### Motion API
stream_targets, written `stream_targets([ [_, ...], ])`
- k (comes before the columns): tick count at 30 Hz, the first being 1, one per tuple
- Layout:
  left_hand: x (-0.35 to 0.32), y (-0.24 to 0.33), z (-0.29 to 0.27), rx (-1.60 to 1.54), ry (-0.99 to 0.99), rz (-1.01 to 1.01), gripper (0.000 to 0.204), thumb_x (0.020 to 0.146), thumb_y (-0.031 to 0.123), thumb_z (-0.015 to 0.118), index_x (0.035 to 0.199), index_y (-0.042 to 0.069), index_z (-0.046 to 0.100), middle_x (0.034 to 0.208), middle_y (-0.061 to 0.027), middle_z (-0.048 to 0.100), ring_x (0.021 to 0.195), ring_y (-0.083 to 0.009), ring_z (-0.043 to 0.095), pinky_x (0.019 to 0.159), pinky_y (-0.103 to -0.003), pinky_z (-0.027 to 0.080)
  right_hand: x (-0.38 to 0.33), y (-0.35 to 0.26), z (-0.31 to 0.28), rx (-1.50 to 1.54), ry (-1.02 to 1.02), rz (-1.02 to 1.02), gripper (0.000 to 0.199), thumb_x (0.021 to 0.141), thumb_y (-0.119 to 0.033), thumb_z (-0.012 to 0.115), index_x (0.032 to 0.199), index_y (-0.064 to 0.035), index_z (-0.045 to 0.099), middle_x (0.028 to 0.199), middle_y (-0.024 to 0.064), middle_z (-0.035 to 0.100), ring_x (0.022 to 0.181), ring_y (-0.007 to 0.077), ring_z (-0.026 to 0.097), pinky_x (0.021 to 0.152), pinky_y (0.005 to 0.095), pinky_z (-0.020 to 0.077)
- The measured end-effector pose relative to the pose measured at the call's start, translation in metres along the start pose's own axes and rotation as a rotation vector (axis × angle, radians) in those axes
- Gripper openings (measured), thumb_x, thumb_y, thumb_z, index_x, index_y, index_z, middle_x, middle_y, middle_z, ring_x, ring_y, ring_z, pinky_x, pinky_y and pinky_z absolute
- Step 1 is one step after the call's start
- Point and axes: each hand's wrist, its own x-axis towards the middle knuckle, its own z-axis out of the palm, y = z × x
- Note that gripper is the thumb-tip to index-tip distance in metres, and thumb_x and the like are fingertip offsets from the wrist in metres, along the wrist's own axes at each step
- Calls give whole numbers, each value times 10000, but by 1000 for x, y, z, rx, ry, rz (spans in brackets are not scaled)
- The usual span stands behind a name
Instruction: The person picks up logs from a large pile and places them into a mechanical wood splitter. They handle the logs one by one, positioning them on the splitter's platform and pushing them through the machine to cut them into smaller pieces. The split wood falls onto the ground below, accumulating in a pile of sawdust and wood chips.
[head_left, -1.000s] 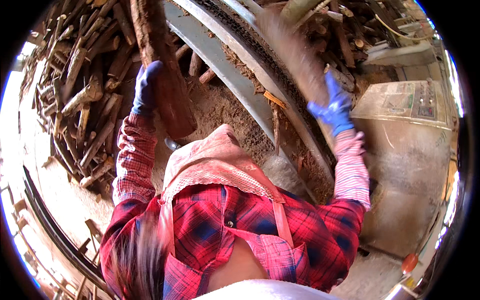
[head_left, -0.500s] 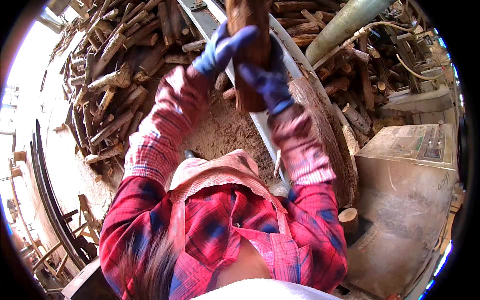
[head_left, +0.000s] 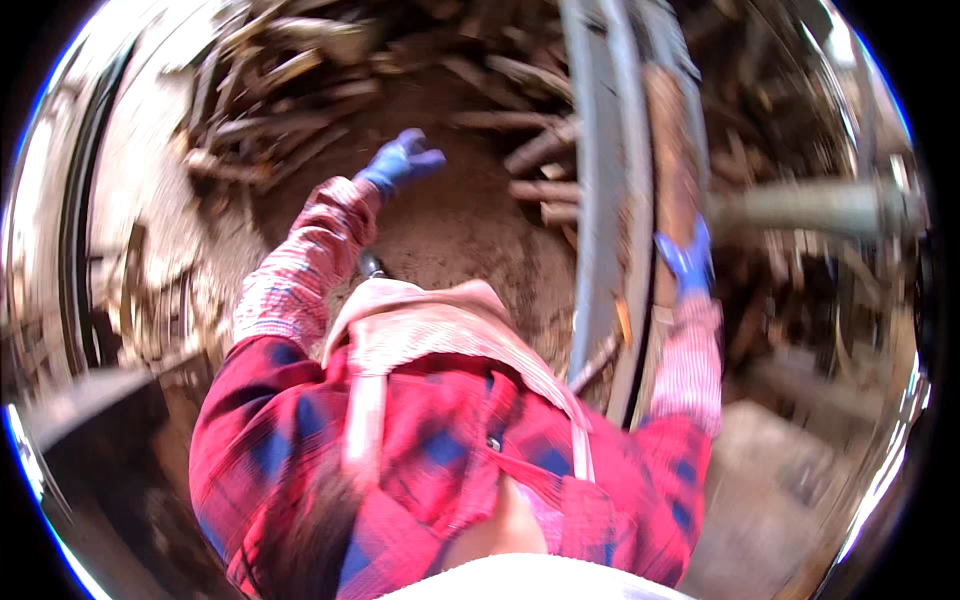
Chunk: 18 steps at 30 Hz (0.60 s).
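A brown log (head_left: 672,150) lies lengthwise in a long grey metal channel (head_left: 597,180) to my right. My right hand (head_left: 688,258), in a blue glove, is at the log's near end, with the thumb on one side and the fingers along the other. Away from the channel, my left hand (head_left: 403,163) is held out over the dirt floor, gloved in blue, its fingers apart and nothing in them. The picture is blurred by motion.
Loose logs (head_left: 290,100) lie in a heap at the far left, and several log ends (head_left: 548,190) reach toward the channel's left side. A thick pale pipe (head_left: 810,212) stands right of the channel. Small wood scraps (head_left: 598,362) rest at its near end.
Both hands were on the log, which was held up over the channel. Now it lies in the channel; my left hand has let go and moved left. The view has turned.
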Motion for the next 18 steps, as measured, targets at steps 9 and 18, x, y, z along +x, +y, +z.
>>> stream_targets([
  [9, -194, -188, -90, 168, 57, -962, 709, 753, 544, 693, 1193, -9, 635, 1193, -232, 637, 1106, -340, 621, 929, -413, 476, -31, 70, -53, -654, -44, 472, 886, 686, -373, 798, 1415, -49, 411, 1338, 235, 522, 1205, 427, 504, 1039, 467, 417],
  [18, -178, -313, -183, 39, 274, -992, 489, 817, 499, 663, 971, 39, 723, 865, -172, 693, 800, -275, 647, 743, -418, 487, 57, -205, 247, 203, -110, 139, 702, 788, -262, 765, 1323, 85, 469, 1345, 200, 502, 1227, 283, 476, 1073, 373, 360],
])
